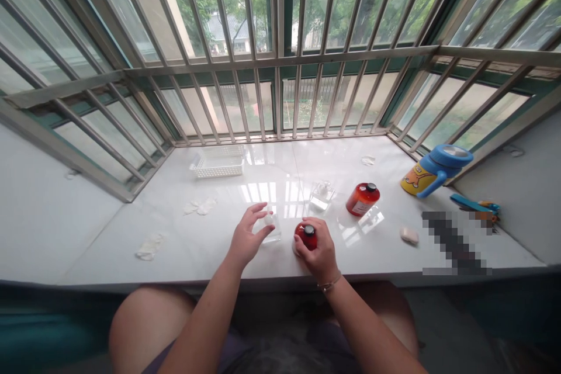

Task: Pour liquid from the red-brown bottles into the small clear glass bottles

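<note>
My right hand [319,252] is wrapped round a small red bottle [306,234] with a black cap, standing near the front edge of the white window sill [210,245]. My left hand [246,238] curls its fingers around a small clear glass bottle [272,228] just left of the red one. A second clear glass bottle [321,195] stands farther back. A larger red bottle [362,198] with a black cap and white label stands to the right of it.
A clear plastic basket [218,162] sits at the back left. White cotton pads [200,207] [149,246] lie at left. A blue and yellow child's cup [436,170] lies at right, with a small pale block [409,235] and blue tool [473,204]. Metal window bars [276,58] enclose the sill.
</note>
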Demonstrator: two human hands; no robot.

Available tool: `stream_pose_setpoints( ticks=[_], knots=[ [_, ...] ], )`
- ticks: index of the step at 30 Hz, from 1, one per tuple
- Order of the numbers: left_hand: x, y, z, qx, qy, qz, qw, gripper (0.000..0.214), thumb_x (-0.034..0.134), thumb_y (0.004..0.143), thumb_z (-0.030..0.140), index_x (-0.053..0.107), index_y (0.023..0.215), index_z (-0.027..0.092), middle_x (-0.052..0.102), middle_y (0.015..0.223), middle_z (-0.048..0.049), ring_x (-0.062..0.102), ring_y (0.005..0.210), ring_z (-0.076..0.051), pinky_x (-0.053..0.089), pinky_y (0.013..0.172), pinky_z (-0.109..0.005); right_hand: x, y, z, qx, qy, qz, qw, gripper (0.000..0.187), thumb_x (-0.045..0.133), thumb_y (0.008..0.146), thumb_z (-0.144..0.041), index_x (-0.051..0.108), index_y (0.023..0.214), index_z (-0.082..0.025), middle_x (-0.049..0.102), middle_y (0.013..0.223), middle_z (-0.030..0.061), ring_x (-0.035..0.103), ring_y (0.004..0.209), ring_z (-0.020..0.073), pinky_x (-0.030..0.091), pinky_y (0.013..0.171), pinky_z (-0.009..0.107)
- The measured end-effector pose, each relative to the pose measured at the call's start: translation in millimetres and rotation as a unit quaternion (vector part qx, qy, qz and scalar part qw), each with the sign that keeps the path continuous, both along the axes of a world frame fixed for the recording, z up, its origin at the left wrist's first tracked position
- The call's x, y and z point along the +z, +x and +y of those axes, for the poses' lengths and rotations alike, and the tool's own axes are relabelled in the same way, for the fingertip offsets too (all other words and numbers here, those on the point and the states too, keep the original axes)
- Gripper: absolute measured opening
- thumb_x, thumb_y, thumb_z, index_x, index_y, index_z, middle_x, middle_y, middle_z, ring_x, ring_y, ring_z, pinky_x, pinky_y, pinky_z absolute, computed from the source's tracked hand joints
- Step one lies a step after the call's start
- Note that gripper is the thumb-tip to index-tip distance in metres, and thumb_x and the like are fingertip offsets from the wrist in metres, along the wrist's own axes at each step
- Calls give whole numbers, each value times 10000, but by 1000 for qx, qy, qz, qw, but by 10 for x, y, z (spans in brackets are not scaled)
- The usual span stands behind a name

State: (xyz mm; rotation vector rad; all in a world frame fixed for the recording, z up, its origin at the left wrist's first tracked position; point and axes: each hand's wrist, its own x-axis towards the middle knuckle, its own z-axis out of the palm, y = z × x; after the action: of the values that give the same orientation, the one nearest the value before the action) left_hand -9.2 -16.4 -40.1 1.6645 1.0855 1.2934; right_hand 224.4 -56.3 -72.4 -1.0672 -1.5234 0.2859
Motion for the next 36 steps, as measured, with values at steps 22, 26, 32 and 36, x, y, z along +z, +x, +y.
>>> stream_pose_setpoints(
  ticks=[22,26,32,36],
  knots=[
    [-206,-1945,965,233,-94,486,837,397,614,967,276,762,1333,228,482,1658,-168,342,1586,-462,299,1280,-670,7,4,-11,3,2,-5,1000,322,735,941,-257,631,1246,-271,665,1218,112,657,1177,317,574,1021,546],
    [-190,-1902,926,236,-106,471,843,444,613,966,346,736,1377,231,463,1685,-164,274,1617,-496,268,1274,-725,-12,1,-7,1,7,-6,1000,333,738,939,-257,629,1253,-270,666,1226,114,656,1178,317,573,1020,549],
    [146,-1080,532,197,46,303,931,397,542,1037,430,738,1326,241,526,1655,-106,325,1629,-376,264,1346,-621,-7,12,10,3,1,1,1000,323,746,925,-271,649,1233,-267,683,1222,116,674,1174,324,583,1020,554],
    [420,-187,123,38,91,200,975,355,544,1079,428,748,1338,295,556,1640,-72,389,1616,-319,323,1347,-575,1,30,17,21,-29,8,999,371,762,918,-313,657,1271,-264,696,1227,109,701,1147,312,602,1015,533]
  ],
)
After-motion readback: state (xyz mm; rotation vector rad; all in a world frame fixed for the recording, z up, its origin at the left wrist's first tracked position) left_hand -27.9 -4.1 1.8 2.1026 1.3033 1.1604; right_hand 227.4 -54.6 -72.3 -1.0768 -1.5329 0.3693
